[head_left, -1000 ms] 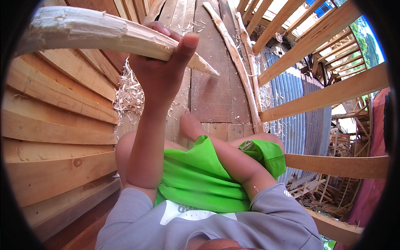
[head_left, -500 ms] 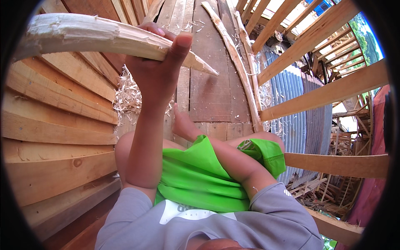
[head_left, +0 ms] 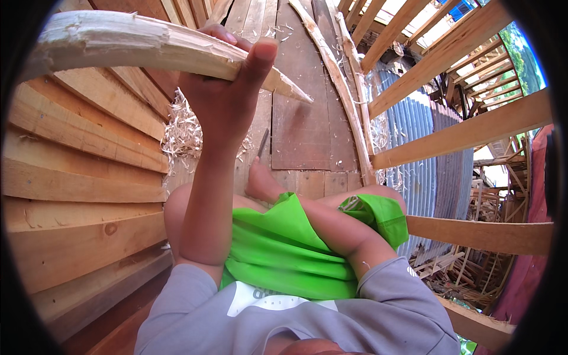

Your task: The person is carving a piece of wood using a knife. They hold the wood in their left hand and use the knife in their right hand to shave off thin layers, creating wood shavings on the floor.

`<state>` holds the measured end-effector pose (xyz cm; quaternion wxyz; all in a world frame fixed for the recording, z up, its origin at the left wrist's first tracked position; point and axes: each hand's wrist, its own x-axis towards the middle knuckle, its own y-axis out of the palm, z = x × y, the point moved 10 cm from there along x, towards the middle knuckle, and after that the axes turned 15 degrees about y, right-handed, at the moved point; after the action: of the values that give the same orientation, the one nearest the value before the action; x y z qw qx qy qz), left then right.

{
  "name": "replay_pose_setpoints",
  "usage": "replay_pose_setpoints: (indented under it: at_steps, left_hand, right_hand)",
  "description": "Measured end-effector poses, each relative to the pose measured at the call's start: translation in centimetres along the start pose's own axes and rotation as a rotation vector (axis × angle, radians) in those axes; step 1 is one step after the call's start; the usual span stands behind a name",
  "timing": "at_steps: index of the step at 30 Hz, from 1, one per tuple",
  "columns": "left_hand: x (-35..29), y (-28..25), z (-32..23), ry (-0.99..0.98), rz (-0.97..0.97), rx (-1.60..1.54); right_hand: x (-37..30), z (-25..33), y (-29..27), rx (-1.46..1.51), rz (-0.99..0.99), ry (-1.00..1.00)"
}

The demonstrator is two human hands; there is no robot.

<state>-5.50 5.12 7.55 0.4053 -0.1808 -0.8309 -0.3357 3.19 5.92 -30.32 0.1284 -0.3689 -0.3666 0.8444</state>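
My left hand (head_left: 228,89) is raised in front of me, closed around a pale, peeled wooden pole (head_left: 142,44). The pole reaches from the upper left to a tapered tip on the right, and the thumb presses on its near side. Across my lap lies my right forearm. Low beyond my legs, my right hand (head_left: 263,179) is closed on what looks like a knife (head_left: 263,142); a thin dark blade points away from me and the handle is hidden in the fingers. The blade is apart from the pole.
Curled wood shavings (head_left: 181,133) are heaped beside the plank wall (head_left: 89,171) on my left. Two long peeled poles (head_left: 334,77) lie on the board floor (head_left: 302,139). A wooden slat railing (head_left: 461,130) runs along my right, with corrugated metal sheets (head_left: 408,142) beyond it.
My left hand and the pole have risen slightly in view. The dark blade at my right hand now shows, where before only a finger-like tip was seen.
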Motion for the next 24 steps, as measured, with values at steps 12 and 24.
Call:
replay_pose_setpoints:
  at_steps: [12,24]
  left_hand:
    - [-0.2,0.1,0.2,0.019,0.009,-0.022]
    - [-0.3,0.0,0.3,-0.025,-0.026,-0.075]
  right_hand:
    - [-1.1,2.5,-1.1,0.269,0.023,-0.275]
    - [-4.3,4.8,-5.9,-0.025,-0.316,-0.308]
